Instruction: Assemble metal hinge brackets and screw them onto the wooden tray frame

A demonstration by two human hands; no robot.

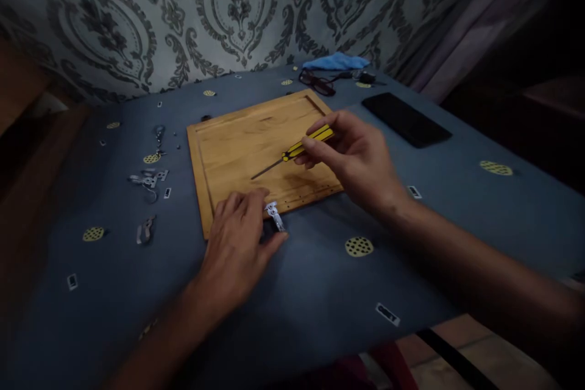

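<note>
My right hand [354,155] is closed on a yellow-and-black screwdriver [305,144], its thin metal shaft pointing down-left over a wooden board [237,140]. My left hand [240,244] rests at the board's near edge, fingers curled over a small silver metal part [275,216] that sticks out between thumb and forefinger. The board lies flat on a blue patterned tablecloth [320,280].
Several small metal parts [148,180] lie scattered left of the board. A black phone [404,119] lies at the right, dark-framed glasses [317,82] and a blue cloth [336,62] at the back. Patterned wallpaper rises behind; the table's near edge drops off at the lower right.
</note>
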